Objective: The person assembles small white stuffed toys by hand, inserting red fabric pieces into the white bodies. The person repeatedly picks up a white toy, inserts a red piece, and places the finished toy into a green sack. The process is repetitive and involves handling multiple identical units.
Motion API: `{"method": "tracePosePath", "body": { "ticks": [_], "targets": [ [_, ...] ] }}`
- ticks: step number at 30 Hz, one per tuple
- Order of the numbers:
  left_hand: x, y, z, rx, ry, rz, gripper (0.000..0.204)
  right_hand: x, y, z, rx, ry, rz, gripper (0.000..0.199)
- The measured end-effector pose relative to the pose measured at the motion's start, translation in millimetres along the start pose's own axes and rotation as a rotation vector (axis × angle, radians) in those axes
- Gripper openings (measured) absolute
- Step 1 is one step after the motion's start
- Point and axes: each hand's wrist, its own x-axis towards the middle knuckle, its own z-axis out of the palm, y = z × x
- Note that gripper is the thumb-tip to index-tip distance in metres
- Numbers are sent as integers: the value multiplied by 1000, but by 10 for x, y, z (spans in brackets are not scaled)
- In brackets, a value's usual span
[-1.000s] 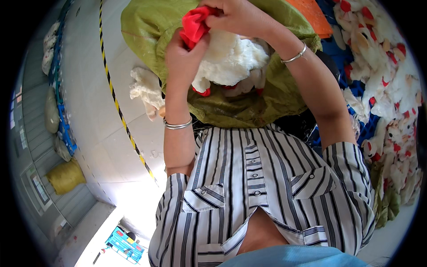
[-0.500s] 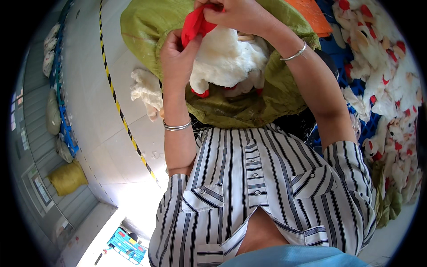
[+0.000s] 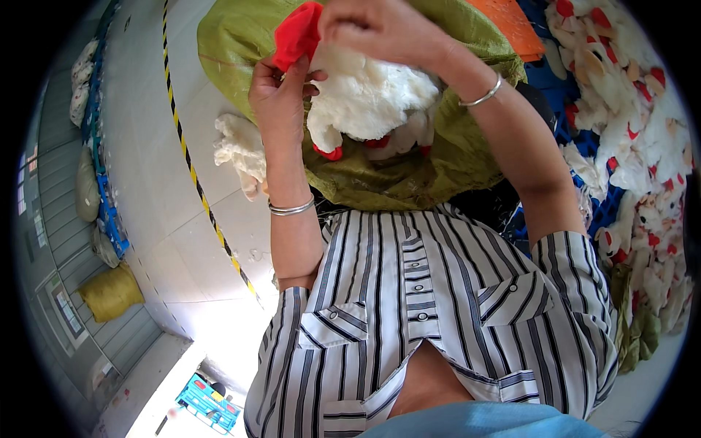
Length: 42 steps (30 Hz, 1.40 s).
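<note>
A white fluffy plush skin [image 3: 369, 91] lies in front of me on a large olive-green woven sack [image 3: 241, 44]. Its red cloth part [image 3: 297, 35] is raised at the upper left, pinched between the thumb and fingers of my left hand [image 3: 280, 95]. Just right of the red cloth, over the white plush, is my right hand [image 3: 387, 31], apart from the cloth. Its fingers are curled and smeared by motion, so what they hold, if anything, cannot be made out. More red bits show under the plush's lower edge.
A cream plush piece [image 3: 242, 150] lies on the pale floor left of the sack, near a yellow-black floor strip [image 3: 191, 164]. On my right, many white and red plush skins [image 3: 642, 146] are heaped over blue crates [image 3: 607, 208]. An orange sheet [image 3: 511, 29] lies behind.
My right hand has let go of the red cloth and moved slightly right. My left hand has shifted a little left with the cloth, which now stands more upright.
</note>
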Motion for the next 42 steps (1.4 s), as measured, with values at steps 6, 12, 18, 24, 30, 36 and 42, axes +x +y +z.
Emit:
{"method": "tracePosePath", "body": {
  "ticks": [6, 12, 18, 24, 30, 36, 42],
  "targets": [
    [-4, -7, 0, -60, -125, 41, 18, 59, -59, 164, -198, 63, 211, 33],
    [-61, 70, 37, 92, -156, 23, 17, 70, 56, 202, -120, 82, 223, 35],
    [-52, 93, 97, 109, -34, 94, 14, 87, -8, 132, -434, 68, 247, 25],
    [-109, 35, 261, 139, -76, 184, 13, 93, 91, 71, -409, 111, 189, 19],
    [14, 22, 66, 97, 22, 132, 15, 66, 7, 27, 116, -134, 241, 18],
    [-110, 2, 0, 0, -91, 145, 18, 78, 120, 74, 300, -80, 253, 16],
    [-80, 11, -111, 172, -97, 149, 18, 60, -19, -62, -114, -86, 202, 31]
  ]
}}
